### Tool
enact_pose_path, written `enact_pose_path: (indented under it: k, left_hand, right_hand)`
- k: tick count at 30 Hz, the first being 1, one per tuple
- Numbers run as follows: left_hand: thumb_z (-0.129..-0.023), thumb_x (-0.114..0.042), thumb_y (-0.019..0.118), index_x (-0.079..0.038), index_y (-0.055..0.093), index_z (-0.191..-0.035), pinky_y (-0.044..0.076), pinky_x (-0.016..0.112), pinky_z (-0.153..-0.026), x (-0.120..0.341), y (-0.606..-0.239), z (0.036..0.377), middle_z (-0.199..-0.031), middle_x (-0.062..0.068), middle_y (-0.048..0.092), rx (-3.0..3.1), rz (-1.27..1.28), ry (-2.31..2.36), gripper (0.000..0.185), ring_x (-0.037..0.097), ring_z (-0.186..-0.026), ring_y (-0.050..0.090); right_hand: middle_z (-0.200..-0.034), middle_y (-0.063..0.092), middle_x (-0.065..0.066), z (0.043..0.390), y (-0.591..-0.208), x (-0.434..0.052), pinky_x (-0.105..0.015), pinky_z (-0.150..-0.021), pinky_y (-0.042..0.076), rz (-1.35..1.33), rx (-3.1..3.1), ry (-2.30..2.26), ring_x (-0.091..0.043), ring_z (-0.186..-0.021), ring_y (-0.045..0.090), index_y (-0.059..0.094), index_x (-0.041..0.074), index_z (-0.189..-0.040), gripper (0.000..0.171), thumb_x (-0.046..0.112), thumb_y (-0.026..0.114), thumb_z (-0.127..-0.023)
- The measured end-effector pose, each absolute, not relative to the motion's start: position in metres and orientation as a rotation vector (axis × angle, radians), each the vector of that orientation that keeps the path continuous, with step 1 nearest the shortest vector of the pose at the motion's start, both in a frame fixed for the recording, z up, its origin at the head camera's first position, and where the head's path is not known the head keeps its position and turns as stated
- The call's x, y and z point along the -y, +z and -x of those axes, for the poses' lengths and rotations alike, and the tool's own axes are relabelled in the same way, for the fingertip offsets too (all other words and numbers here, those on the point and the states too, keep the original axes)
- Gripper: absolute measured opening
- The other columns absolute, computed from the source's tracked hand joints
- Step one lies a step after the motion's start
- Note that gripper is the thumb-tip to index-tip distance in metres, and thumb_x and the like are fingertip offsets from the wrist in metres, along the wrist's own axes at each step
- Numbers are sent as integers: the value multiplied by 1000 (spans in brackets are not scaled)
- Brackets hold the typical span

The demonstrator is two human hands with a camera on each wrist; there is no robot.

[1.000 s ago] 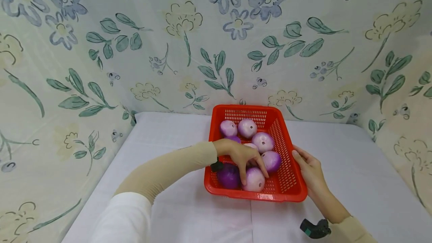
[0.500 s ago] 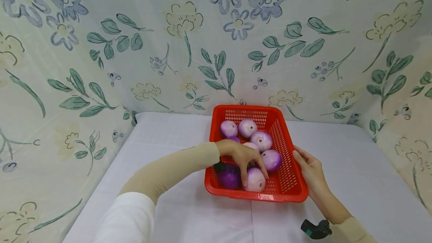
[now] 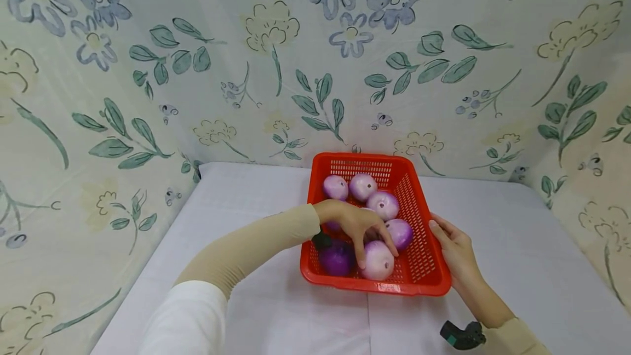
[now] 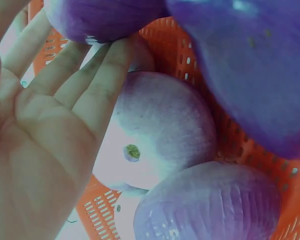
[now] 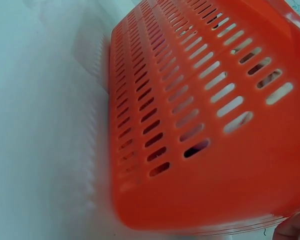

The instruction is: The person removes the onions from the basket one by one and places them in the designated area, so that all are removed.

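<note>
Onions are piled in a red basket (image 3: 419,218) on a white-covered table (image 3: 246,201), basket set against the back of the table near the floral backdrop (image 3: 197,70).

Left hand (image 3: 359,227) is reached into the basket from the left side. Fingers are spread and lightly curved over the pale onion (image 3: 378,260) at the near end; fingertips are laid on its top and sides. No firm pinch or wrap is seen, so the hand is read as relaxed and touching, not gripping. In the left wrist view the palm is seen flat and the fingers (image 4: 97,90) straight, resting against the same pale onion (image 4: 160,125), with its small stem scar turned toward the camera.

A dark purple onion (image 3: 336,257) is seen just left of the pale one, touching it, in the near-left corner. Four lighter onions are lined toward the far end, partly hidden by the left hand.

Right hand (image 3: 455,248) is pressed flat against the outside of the basket's right wall, fingers straight, nothing gripped. In the right wrist view only the slotted basket wall (image 5: 190,125) and a fingertip are shown.
</note>
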State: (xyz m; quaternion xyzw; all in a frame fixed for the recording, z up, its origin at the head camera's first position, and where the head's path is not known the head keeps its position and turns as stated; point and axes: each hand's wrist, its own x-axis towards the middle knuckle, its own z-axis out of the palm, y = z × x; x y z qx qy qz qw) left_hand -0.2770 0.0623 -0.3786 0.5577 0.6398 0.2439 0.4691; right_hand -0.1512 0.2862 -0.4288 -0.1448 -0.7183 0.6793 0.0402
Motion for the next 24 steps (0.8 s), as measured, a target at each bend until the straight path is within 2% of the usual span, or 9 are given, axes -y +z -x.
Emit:
enact_pose_path:
  k: [4, 12, 17, 24]
  left_hand:
    - [-78, -3, 85, -4, 62, -134, 43, 21, -102, -61, -374, 279, -132, 0, 63, -1556, -1369, 634, 61, 5, -120, 55]
    - [-77, -10, 87, -11, 64, -134, 43, 21, -101, -57, -362, 282, -131, -7, 61, -1621, -1375, 706, 62, 7, -122, 53]
    - [-78, -8, 85, -11, 62, -137, 46, 24, -100, -52, -355, 286, -135, -6, 58, -1622, -1352, 790, 63, 8, -124, 51]
    - [-80, -7, 84, -6, 58, -140, 41, 25, -106, -41, -349, 295, -138, -2, 59, -1607, -1428, 896, 65, 9, -126, 52]
  right_hand:
    - [-111, 60, 14, 151, -428, -285, -20, -80, 55, 464, 2220, 2042, 1, -93, 64, 35, 7, -155, 65, 40, 53, -102]
    - [-107, 62, 16, 150, -426, -284, -21, -78, 56, 467, 2205, 2054, -1, -93, 66, 35, 6, -154, 67, 41, 55, -101]
    - [-103, 63, 18, 151, -426, -285, -21, -77, 56, 448, 2184, 2082, 0, -91, 66, 35, 4, -154, 67, 39, 55, -102]
    - [-99, 64, 20, 151, -425, -286, -22, -77, 57, 424, 2186, 2097, 0, -90, 67, 33, 1, -154, 66, 37, 54, -102]
